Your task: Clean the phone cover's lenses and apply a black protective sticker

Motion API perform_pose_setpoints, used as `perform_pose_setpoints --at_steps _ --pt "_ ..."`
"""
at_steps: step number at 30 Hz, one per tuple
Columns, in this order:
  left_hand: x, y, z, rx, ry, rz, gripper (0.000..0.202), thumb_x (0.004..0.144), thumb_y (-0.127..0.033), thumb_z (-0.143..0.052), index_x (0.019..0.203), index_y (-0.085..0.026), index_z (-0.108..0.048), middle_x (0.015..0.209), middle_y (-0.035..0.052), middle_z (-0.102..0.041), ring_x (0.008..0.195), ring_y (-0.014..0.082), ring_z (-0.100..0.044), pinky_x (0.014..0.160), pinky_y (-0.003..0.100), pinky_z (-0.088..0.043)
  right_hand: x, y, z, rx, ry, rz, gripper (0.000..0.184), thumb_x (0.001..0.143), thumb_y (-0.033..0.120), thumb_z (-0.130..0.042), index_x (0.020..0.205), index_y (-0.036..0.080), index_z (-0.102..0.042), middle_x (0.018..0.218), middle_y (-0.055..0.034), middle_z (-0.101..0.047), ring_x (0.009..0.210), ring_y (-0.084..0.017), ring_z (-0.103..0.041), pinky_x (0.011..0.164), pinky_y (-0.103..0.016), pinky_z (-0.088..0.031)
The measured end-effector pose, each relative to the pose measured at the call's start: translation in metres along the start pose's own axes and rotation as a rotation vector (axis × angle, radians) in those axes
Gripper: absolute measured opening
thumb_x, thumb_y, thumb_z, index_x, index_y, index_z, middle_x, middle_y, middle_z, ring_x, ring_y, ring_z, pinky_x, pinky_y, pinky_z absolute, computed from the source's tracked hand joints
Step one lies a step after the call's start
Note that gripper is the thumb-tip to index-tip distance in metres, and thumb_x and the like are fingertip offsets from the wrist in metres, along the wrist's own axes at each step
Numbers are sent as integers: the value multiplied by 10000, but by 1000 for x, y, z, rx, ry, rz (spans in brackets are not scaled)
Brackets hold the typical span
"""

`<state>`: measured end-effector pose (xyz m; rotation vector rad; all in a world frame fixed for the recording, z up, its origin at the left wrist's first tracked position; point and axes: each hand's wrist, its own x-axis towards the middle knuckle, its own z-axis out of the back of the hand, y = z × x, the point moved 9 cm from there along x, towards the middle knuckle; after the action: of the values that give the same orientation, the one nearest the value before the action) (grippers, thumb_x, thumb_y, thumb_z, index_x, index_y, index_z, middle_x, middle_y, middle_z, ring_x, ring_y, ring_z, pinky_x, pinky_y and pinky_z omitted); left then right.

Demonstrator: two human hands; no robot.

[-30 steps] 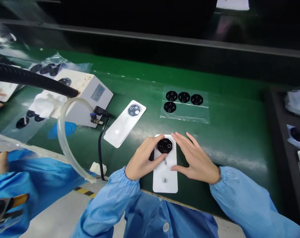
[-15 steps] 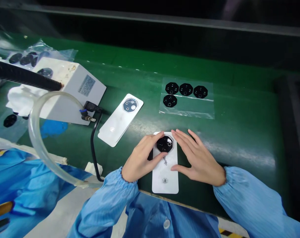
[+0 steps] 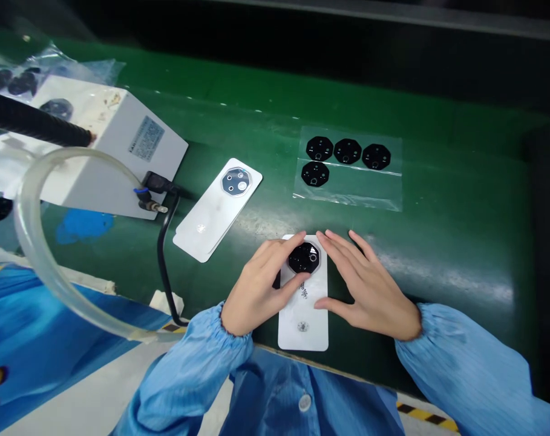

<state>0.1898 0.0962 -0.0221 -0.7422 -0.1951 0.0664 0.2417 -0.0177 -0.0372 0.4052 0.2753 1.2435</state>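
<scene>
left hand (image 3: 261, 284) pinches a black octagonal lens (image 3: 304, 258) on white card (image 3: 302, 315), right hand (image 3: 365, 287) beside.

A factory assembly line: green conveyor belt (image 3: 460, 242), blue anti-static smocks (image 3: 460, 357).

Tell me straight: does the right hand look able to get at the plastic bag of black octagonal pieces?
Likely yes. The right hand sits beside the white card, just below the plastic bag, and only the green bench lies between them; no tool or cable is in the way.
</scene>
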Motion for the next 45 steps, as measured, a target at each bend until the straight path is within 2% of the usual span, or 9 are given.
perform_pose_setpoints --at_steps 9,17,21,25,33,45 --pt "4 1 1 0 42 18 561 883 -293 -608 1403 -277 -397 1083 46 -653 923 201 -603 799 366 -541 1 -1 -1 25 2 -18 942 873 616 -517 1517 143 -17 1551 -85 -267 1434 -243 -208 1194 -490 -128" --pt "5 1 1 -7 51 37 662 843 -233 -660 1429 -254 -352 1110 45 -620 980 189 -590 871 351 -527 1 0 0 14 5 -1 867 874 600 -530 1495 133 -143 1555 -102 -254 1445 -242 -170 1193 -507 -123" --pt "6 -1 1 18 63 48 659 848 -242 -653 1432 -230 -350 1060 50 -615 952 191 -591 846 349 -534 1 1 1 31 -1 2 836 877 589 -533 1480 131 -180 1547 -116 -271 1441 -253 -184 1189 -519 -132" --pt "7 -6 2 12 81 48 663 842 -206 -644 1434 -217 -345 1090 59 -619 957 196 -583 857 364 -532 1 0 2 39 -10 1 851 864 590 -554 1472 112 -199 1538 -130 -291 1438 -253 -194 1191 -513 -134" --pt "6 -5 3 -3 93 86 633 854 -172 -634 1427 -185 -366 1157 51 -619 984 151 -582 926 301 -497 2 1 1 20 -8 10 871 852 597 -571 1455 65 -237 1540 -129 -285 1443 -231 -174 1197 -488 -114" --pt "11 -4 5 6 79 102 646 819 -127 -665 1407 -201 -407 1127 23 -645 984 141 -599 919 270 -499 3 2 0 -11 -8 19 843 867 602 -545 1445 53 -271 1538 -128 -289 1442 -241 -177 1191 -489 -107"
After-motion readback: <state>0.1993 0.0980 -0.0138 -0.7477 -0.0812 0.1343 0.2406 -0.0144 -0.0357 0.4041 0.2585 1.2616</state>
